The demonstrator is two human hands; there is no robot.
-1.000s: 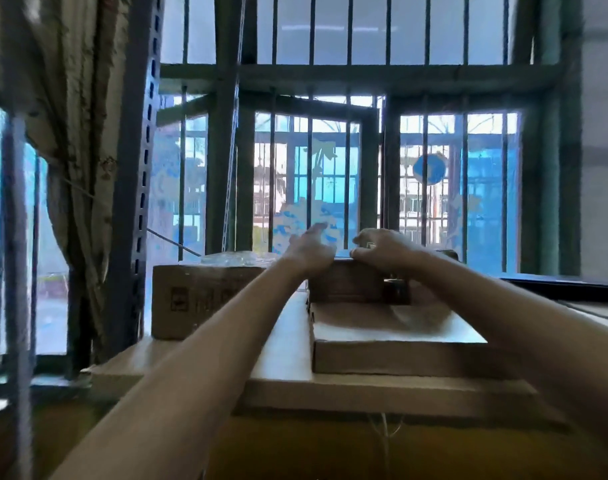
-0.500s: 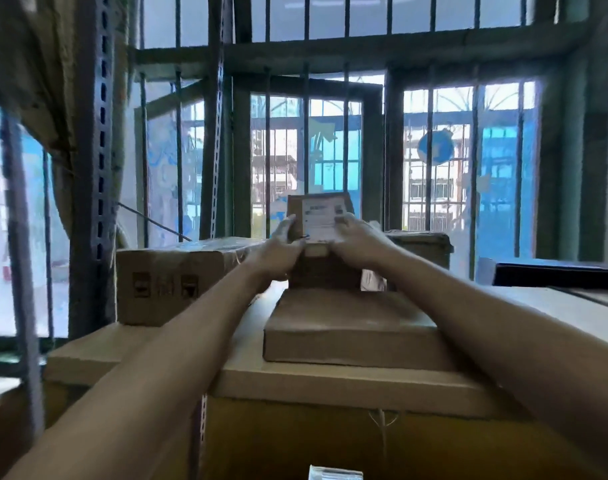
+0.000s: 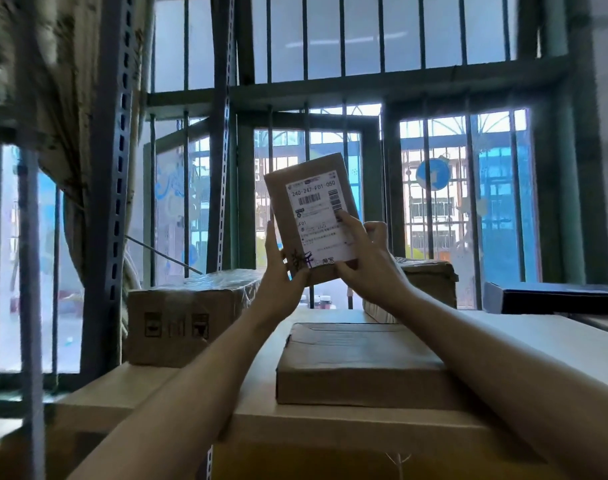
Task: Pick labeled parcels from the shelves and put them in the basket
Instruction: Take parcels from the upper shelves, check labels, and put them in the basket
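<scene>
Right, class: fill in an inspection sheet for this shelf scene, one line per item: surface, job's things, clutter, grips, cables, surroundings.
Surface: pale shelf top, carrying cartons.
Job's things: small labeled parcel held up, tilted, white label facing the camera; basket not in view.
Clutter: flat carton in front; plastic-wrapped carton at left; brown carton behind at right; dark flat box far right.
Grips: left hand grips the parcel's lower left corner; right hand holds its lower right, thumb on the label.
Cables: one thin line slants behind the wrapped carton; cannot tell if it is a cable.
Surroundings: barred window, curtain, perforated shelf upright.
</scene>
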